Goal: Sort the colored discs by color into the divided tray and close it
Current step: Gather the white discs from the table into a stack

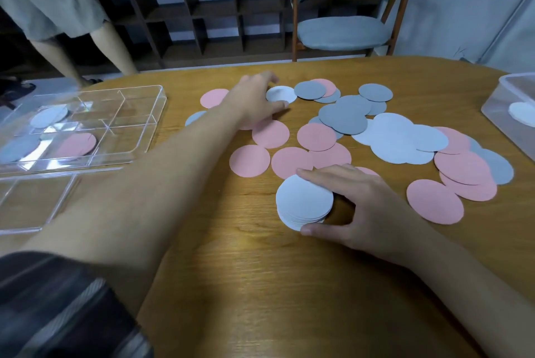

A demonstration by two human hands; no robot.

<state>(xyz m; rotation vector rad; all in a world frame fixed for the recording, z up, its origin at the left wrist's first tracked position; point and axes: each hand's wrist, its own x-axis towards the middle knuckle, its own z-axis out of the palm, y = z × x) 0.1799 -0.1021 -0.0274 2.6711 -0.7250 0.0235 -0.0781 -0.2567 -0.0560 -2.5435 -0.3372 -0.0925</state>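
Discs (249, 160) being sorted: white stack (304, 201) being gripped by right hand (367, 207); beyond it, stray white disc (282, 93) being pinched by left hand (254, 100), best lifted edge-first.

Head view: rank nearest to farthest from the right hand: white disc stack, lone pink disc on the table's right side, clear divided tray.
1. Stack of white paper discs: held in the right hand, on its left.
2. Lone pink paper disc: on the table, just right of the hand.
3. Clear plastic divided tray: far left of the table.
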